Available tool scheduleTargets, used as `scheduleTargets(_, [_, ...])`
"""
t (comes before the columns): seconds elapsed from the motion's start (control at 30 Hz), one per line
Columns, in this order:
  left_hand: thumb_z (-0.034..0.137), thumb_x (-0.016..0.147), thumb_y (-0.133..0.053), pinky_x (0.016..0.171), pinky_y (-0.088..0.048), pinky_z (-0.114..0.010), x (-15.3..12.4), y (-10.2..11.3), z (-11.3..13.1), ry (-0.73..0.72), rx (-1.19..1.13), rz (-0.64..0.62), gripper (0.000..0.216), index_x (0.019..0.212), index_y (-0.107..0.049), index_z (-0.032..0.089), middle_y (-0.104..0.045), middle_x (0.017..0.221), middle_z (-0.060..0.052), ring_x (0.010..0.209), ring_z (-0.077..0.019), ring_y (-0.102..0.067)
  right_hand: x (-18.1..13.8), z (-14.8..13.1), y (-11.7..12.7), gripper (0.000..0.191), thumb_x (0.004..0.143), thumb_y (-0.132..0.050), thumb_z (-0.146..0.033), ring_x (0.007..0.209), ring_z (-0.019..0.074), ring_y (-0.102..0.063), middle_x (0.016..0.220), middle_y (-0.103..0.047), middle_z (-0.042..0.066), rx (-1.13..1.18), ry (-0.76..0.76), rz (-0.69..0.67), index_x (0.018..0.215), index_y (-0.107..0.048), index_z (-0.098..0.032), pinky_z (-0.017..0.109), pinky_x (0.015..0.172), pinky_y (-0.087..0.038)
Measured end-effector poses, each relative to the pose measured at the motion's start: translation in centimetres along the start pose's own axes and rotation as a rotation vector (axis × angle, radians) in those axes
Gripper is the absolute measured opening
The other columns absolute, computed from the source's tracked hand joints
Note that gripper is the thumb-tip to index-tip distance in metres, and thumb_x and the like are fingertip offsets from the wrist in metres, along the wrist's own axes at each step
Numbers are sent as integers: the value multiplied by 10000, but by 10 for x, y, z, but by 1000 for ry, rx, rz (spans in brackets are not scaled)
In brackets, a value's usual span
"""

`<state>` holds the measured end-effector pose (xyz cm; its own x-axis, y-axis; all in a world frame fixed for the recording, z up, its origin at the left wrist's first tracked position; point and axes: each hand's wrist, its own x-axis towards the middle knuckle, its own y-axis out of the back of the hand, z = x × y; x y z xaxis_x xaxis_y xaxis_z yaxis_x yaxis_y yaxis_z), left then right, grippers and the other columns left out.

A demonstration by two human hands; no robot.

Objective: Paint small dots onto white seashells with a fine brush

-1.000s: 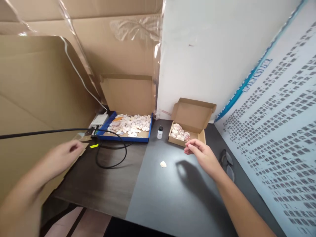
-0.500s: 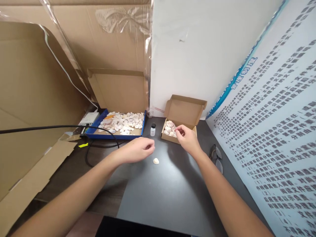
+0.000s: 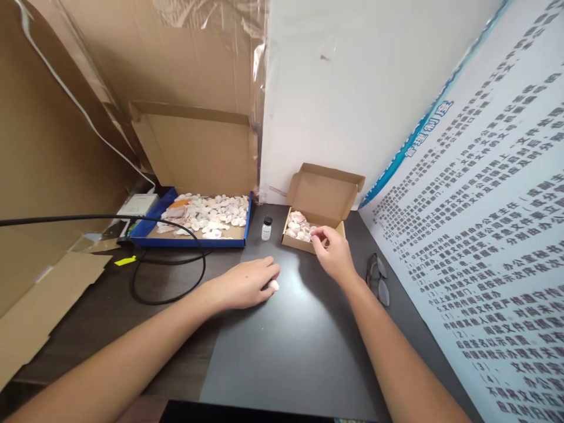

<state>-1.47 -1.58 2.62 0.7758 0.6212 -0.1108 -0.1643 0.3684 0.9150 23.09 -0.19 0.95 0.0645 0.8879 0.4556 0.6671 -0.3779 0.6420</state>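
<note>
My left hand is low over the dark table, thumb and fingers closing around a small white seashell that is partly hidden by the fingertips. At the small cardboard box, my right hand is closed in a pinch over its front part. Its fingertips are beside a pile of pale seashells in the box; whatever they pinch is too small to make out. A small glass bottle with a black cap and white label stands upright left of this box.
A blue-sided box full of white shells stands open at the back left. A black cable loops in front of it. Eyeglasses lie right of my right hand. A printed poster borders the right, cardboard the left.
My left hand has come down and forward onto the seashell on the table. My right hand stays pinched at the small box. The view has shifted slightly.
</note>
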Motion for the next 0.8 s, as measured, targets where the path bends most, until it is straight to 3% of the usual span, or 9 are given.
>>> scheduleTargets(0.2, [260, 884, -471, 634, -358, -293, 1, 4, 0, 26, -110, 93, 45, 876, -475, 215, -575, 874, -20, 704, -166, -531, -6, -10, 5, 137, 878, -500, -254, 869, 250, -609, 871, -697, 77, -46, 107, 56, 809, -615, -227, 371, 831, -460])
scheduleTargets(0.37, [244, 877, -455, 637, -351, -283, 6, 2, -7, -5, -198, 153, 53, 902, -492, 215, -589, 830, -8, 696, -160, -526, -11, -22, 9, 135, 898, -494, -232, 858, 248, -611, 874, -703, 74, -53, 161, 85, 835, -613, -234, 373, 812, -468])
scheduleTargets(0.6, [226, 836, -510, 644, -384, -261, 5, -5, -21, -23, -346, 228, 103, 936, -527, 207, -575, 815, 9, 683, -140, -501, -27, -36, -17, 134, 909, -491, -207, 856, 227, -642, 876, -698, 68, 43, 260, -140, 897, -624, -218, 350, 809, -490])
scheduleTargets(0.8, [261, 853, -541, 644, -397, -259, 1, -9, -30, -22, -408, 313, 126, 967, -536, 207, -598, 855, 2, 675, -130, -506, -40, -52, -30, 165, 936, -525, -335, 820, 211, -645, 897, -709, 53, 155, 80, -390, 958, -644, -222, 314, 708, -488])
